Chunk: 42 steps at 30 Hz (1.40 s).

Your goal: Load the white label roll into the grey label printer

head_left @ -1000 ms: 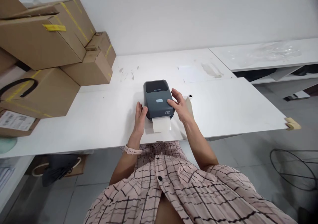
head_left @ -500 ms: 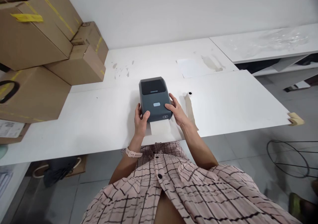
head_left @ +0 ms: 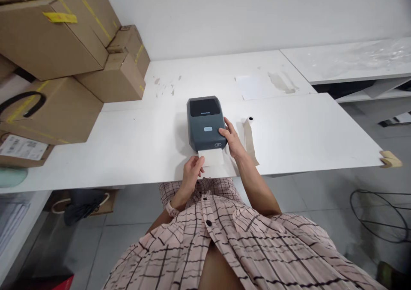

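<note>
A dark grey-blue label printer (head_left: 205,131) with a black window and a light button stands on the white table. From its front slot a strip of white label paper (head_left: 213,157) sticks out toward me. My left hand (head_left: 192,172) pinches the left edge of that strip between thumb and fingers. On the printer's right side lies my right hand (head_left: 233,140), thumb on top and fingers along the side, gripping it. Just right of this hand rests a small paper roll (head_left: 250,119) with a loose brownish strip (head_left: 249,144) trailing toward the table's front edge.
Cardboard boxes (head_left: 58,37) with yellow tape are stacked at the left. A white sheet (head_left: 248,88) lies toward the back of the table (head_left: 308,136). The right front corner carries a tan corner guard (head_left: 391,158). A black wire frame (head_left: 379,215) stands on the floor at right.
My left hand has left the printer's left side and moved down to the paper strip, taking its edge. My right hand stays on the printer. The view has shifted slightly.
</note>
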{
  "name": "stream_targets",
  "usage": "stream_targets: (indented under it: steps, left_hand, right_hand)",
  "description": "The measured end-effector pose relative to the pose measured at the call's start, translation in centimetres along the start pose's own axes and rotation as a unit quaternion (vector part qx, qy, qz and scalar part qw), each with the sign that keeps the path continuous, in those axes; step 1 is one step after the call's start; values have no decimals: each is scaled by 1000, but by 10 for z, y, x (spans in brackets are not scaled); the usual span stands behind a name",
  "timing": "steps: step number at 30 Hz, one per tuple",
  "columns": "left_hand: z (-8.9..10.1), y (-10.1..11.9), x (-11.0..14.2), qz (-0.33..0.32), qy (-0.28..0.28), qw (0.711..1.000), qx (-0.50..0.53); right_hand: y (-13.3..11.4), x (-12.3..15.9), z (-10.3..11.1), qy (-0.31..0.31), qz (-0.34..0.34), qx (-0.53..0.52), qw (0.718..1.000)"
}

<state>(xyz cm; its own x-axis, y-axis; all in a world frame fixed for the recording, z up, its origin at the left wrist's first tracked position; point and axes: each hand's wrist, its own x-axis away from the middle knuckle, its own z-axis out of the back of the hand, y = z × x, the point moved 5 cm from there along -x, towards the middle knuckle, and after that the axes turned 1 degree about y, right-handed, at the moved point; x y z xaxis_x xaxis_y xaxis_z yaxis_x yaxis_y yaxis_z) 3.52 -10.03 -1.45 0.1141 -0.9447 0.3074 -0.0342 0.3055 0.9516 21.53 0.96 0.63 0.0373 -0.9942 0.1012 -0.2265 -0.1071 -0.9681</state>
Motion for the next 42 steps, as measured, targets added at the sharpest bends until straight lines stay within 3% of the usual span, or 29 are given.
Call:
stream_targets:
  steps: [3,6,8,9,11,14,17,19,21,24,28,31,35,42]
  left_hand:
    - [-13,10,2,45,-94,994,43]
    - [-16,26,1,19,-102,993,51]
    - [-16,28,2,7,-98,994,41]
    - [-15,26,3,7,-96,995,32]
    - [-10,20,4,5,-91,996,9]
    - [4,11,1,-15,-66,998,-18]
    - [26,14,-8,-63,25,997,-37]
    - [37,23,-15,-109,102,987,-51]
    - [38,34,-20,-157,143,975,-63]
    - [25,44,-27,-180,115,976,-47]
    - [12,45,-32,-148,72,986,-26]
    - [13,44,-34,-152,77,985,-35]
    - [10,40,-37,-147,68,986,-27]
    - [5,39,-38,-174,82,981,-29]
  right_hand:
    - [3,-2,0,0,-3,-8,1000]
    - [1,0,-2,-3,8,24,1000]
    - [-10,6,-1,28,69,103,992]
    - [-20,11,0,53,122,164,977]
    - [-41,25,-6,84,251,299,917]
    - [-59,44,-27,32,392,437,809]
    - [-60,52,-44,-8,433,505,747]
    - [-58,52,-50,-11,423,530,735]
    - [-57,51,-53,-24,395,532,748]
    - [-56,53,-44,-38,343,470,813]
    - [-44,58,-7,69,252,290,921]
    - [-22,58,8,87,173,174,966]
    - [-6,57,7,58,132,131,981]
    - [-11,58,5,62,145,110,981]
